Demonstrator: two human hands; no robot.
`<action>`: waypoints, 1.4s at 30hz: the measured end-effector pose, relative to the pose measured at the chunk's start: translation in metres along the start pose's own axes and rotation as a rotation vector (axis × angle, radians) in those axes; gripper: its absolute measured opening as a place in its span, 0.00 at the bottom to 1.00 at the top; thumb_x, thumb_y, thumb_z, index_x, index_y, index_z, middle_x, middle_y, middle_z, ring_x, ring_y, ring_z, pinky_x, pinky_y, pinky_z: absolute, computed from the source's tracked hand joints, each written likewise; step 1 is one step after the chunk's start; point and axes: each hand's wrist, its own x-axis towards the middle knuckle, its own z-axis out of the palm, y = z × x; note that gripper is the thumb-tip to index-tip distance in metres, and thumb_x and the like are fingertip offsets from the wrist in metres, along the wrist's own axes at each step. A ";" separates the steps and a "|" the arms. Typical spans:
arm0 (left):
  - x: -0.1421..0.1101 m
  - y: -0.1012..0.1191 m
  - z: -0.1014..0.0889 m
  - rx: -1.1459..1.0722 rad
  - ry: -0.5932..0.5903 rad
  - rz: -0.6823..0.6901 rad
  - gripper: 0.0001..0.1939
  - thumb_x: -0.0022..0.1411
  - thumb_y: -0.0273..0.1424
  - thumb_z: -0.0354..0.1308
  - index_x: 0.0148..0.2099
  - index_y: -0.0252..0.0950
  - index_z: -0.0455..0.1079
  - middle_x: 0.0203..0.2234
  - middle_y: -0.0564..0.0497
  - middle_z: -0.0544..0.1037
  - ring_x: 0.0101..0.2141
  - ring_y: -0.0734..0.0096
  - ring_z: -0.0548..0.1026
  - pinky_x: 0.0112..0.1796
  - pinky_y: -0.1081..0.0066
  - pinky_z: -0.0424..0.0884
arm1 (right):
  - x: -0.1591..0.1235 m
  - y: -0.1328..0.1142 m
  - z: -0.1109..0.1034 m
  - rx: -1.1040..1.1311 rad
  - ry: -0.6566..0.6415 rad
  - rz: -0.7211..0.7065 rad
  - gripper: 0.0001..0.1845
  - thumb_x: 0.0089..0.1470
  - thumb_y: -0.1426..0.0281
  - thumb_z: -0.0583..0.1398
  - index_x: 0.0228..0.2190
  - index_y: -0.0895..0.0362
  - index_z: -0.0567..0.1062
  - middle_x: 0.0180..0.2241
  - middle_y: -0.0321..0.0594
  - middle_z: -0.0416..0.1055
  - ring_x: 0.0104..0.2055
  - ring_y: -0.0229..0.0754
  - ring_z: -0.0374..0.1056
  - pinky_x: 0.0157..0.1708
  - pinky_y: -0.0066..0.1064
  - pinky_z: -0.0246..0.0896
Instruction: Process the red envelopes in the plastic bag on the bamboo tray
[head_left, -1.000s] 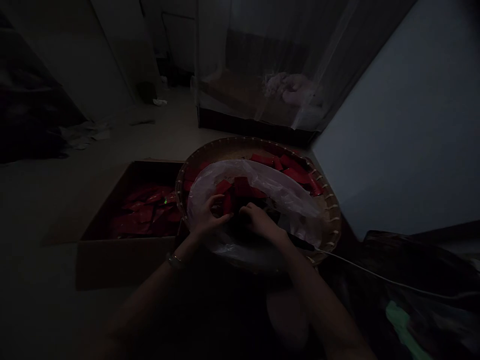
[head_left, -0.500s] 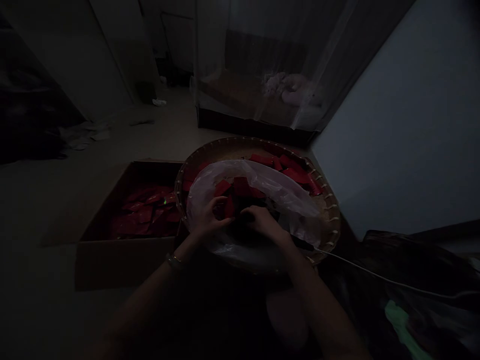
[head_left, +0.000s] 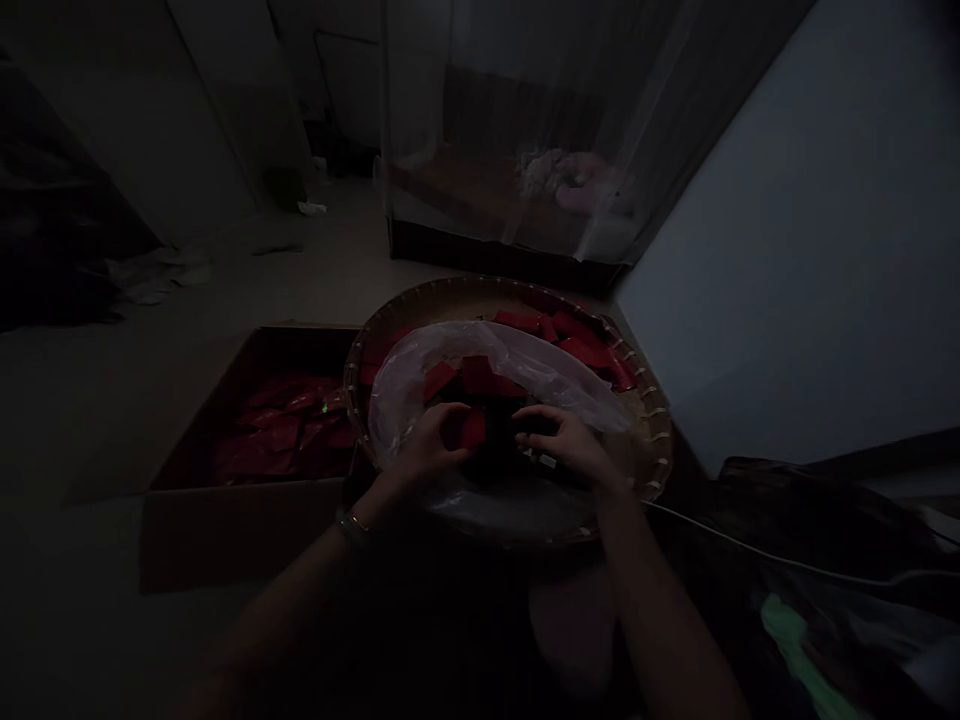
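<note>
My left hand (head_left: 431, 445) is closed on a small red packet (head_left: 472, 428), thumb below and fingers above. To its right, my right hand (head_left: 566, 442) has its fingers curled over dark contents; what they hold, if anything, is lost in shadow. Both hands are above a clear plastic bag (head_left: 390, 390) that lies opened out in a round woven bamboo tray (head_left: 658, 425). Other red packets (head_left: 477, 375) lie just beyond my fingers. A small white label (head_left: 547, 461) shows beneath my right hand.
More red packets (head_left: 585, 350) lie along the tray's far right side. An open cardboard box (head_left: 240, 500) to the left holds many red packets (head_left: 281, 425). A white cord (head_left: 720, 532) runs off to the right. Behind stands a netted bed (head_left: 480, 230); a pale wall (head_left: 795, 230) is at right.
My right hand has moved right, away from my left hand, and its fingers have spread a little. The red packet in my left hand has shifted slightly right. The view has moved slightly.
</note>
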 end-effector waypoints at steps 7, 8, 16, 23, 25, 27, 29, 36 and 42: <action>0.001 0.011 0.012 -0.018 -0.003 -0.066 0.26 0.47 0.31 0.65 0.49 0.36 0.64 0.43 0.45 0.73 0.43 0.64 0.73 0.39 0.67 0.70 | -0.011 -0.035 -0.002 -0.047 -0.028 -0.102 0.18 0.40 0.65 0.66 0.36 0.56 0.75 0.31 0.37 0.73 0.28 0.36 0.68 0.26 0.27 0.65; 0.001 0.010 0.011 -0.020 0.007 -0.064 0.25 0.48 0.32 0.65 0.49 0.35 0.65 0.42 0.46 0.74 0.42 0.64 0.73 0.39 0.67 0.70 | -0.009 -0.033 -0.001 -0.028 -0.043 -0.086 0.19 0.40 0.65 0.67 0.37 0.56 0.75 0.31 0.37 0.73 0.27 0.35 0.68 0.26 0.27 0.65; 0.004 0.020 0.006 0.168 -0.033 0.071 0.13 0.54 0.33 0.60 0.43 0.35 0.70 0.37 0.48 0.76 0.39 0.66 0.72 0.39 0.68 0.68 | 0.008 0.011 -0.018 0.309 0.129 -0.004 0.22 0.34 0.65 0.69 0.34 0.56 0.73 0.31 0.33 0.71 0.23 0.31 0.66 0.25 0.26 0.64; 0.068 0.032 0.042 0.327 -0.459 0.155 0.14 0.60 0.32 0.53 0.48 0.37 0.70 0.40 0.46 0.77 0.36 0.67 0.74 0.36 0.73 0.66 | 0.002 0.028 -0.038 0.344 0.235 0.010 0.23 0.32 0.66 0.70 0.33 0.56 0.73 0.26 0.31 0.71 0.23 0.32 0.67 0.24 0.26 0.64; 0.092 0.024 0.055 0.323 -0.660 0.185 0.17 0.56 0.25 0.54 0.49 0.38 0.69 0.41 0.47 0.77 0.35 0.68 0.74 0.34 0.75 0.66 | -0.001 0.029 -0.038 0.354 0.232 0.009 0.22 0.32 0.66 0.70 0.33 0.57 0.73 0.25 0.31 0.71 0.22 0.32 0.67 0.24 0.25 0.64; 0.112 0.015 0.066 0.315 -0.826 0.206 0.18 0.52 0.21 0.55 0.47 0.37 0.71 0.39 0.49 0.77 0.33 0.70 0.74 0.32 0.77 0.65 | -0.004 0.029 -0.038 0.365 0.224 0.021 0.22 0.32 0.66 0.70 0.33 0.57 0.73 0.24 0.30 0.70 0.22 0.31 0.67 0.24 0.24 0.64; 0.123 0.008 0.072 0.314 -0.946 0.157 0.16 0.52 0.20 0.52 0.43 0.36 0.72 0.33 0.52 0.78 0.29 0.74 0.72 0.29 0.79 0.64 | -0.007 0.028 -0.037 0.380 0.220 0.047 0.23 0.31 0.66 0.70 0.33 0.56 0.72 0.24 0.29 0.70 0.22 0.31 0.67 0.24 0.24 0.65; 0.123 -0.004 0.055 0.342 -1.046 0.106 0.13 0.51 0.26 0.53 0.40 0.34 0.74 0.31 0.52 0.78 0.26 0.75 0.72 0.25 0.80 0.63 | -0.010 0.026 -0.035 0.390 0.182 0.097 0.24 0.31 0.66 0.70 0.34 0.56 0.71 0.25 0.30 0.70 0.22 0.31 0.67 0.24 0.24 0.66; 0.110 -0.012 0.019 0.275 -0.985 0.024 0.13 0.49 0.28 0.57 0.39 0.36 0.75 0.31 0.52 0.79 0.27 0.73 0.73 0.28 0.79 0.64 | -0.008 0.028 -0.029 0.394 0.144 0.097 0.21 0.33 0.67 0.70 0.33 0.56 0.72 0.27 0.32 0.70 0.24 0.32 0.68 0.24 0.23 0.66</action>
